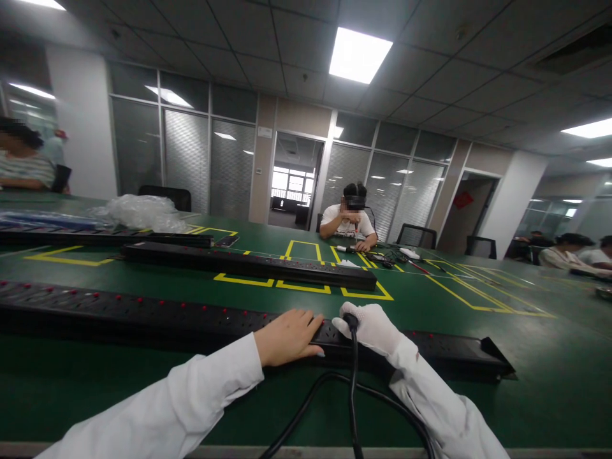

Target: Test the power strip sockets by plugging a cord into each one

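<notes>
A long black power strip (pixel 182 319) with rows of sockets and red buttons lies across the table in front of me. My left hand (pixel 289 338), bare, grips the strip near its middle, fingers over the top and thumb along the near side. Just right of it, my right hand (pixel 370 328) in a white glove is closed around a black plug (pixel 351 320) at the sockets. How deep the plug sits cannot be seen. Its black power cord (pixel 354 395) hangs down toward me, and a loop of cable curves beneath my right forearm.
Behind lies another black power strip (pixel 248 264) on the green table (pixel 478 408), marked with yellow tape. Clear plastic wrapping (pixel 143 213) and a phone (pixel 227 241) are at the left. Across the table sits a person (pixel 349 220) near cables and small devices.
</notes>
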`<action>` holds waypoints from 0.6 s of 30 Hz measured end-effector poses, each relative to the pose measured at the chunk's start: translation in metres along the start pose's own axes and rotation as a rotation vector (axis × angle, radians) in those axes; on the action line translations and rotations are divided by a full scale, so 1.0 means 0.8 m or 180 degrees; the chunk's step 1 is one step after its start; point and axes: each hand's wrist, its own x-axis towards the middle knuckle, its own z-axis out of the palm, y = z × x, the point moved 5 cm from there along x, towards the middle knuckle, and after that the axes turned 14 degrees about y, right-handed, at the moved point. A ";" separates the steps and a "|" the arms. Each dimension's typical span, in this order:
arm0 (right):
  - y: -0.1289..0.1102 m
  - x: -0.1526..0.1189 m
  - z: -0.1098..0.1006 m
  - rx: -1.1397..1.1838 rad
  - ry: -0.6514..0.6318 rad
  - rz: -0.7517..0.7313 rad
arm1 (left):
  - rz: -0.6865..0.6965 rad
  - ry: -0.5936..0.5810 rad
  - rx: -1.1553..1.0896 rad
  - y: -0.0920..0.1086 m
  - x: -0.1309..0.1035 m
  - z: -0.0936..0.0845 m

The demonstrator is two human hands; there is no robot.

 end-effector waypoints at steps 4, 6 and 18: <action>0.000 -0.002 -0.001 -0.0016 0.0063 0.0053 | 0.0050 0.0009 -0.0010 0.000 -0.001 0.000; -0.001 -0.002 -0.001 0.0022 0.0068 0.0078 | 0.0053 0.0009 -0.0003 -0.001 -0.001 -0.001; -0.006 0.000 -0.004 0.0009 0.0029 0.0127 | -0.0048 -0.0004 -0.0244 -0.003 -0.001 -0.005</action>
